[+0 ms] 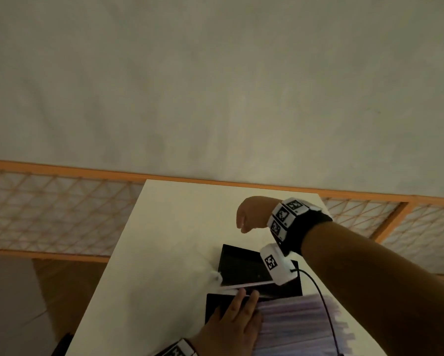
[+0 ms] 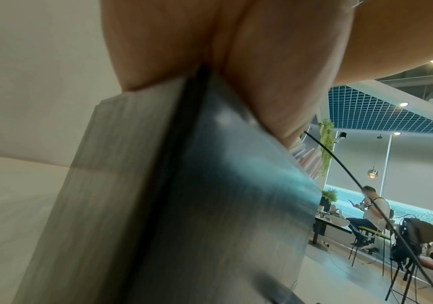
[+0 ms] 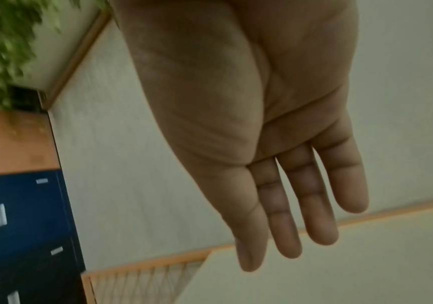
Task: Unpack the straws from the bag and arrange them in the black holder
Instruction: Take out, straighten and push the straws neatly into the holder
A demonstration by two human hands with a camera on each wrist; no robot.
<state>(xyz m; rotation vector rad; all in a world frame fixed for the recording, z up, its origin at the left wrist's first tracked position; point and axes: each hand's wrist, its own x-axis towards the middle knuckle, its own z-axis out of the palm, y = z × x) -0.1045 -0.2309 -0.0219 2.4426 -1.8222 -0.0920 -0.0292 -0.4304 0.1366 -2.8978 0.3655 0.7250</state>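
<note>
The black holder (image 1: 241, 265) stands on the white table (image 1: 164, 240), near its right front. A thick stack of pale purple straws (image 1: 297, 327) lies at the holder's near end, and a pale pink strip (image 1: 244, 285) crosses the holder. My left hand (image 1: 237, 312) rests on the holder's near part beside the straws, with its fingers (image 1: 254, 298) straight. The left wrist view shows the left hand (image 2: 236, 82) pressed against a dark holder wall (image 2: 158, 195). My right hand (image 1: 242, 224) hangs above the table beyond the holder. In the right wrist view the right hand (image 3: 288, 226) has straight fingers and is empty.
An orange lattice railing (image 1: 61, 214) runs behind the table, with grey floor beyond it. A black cable (image 1: 323, 304) trails from the right wrist camera over the straws. A person sits at a distant table (image 2: 374, 209). Blue lockers (image 3: 23, 226) stand at the left.
</note>
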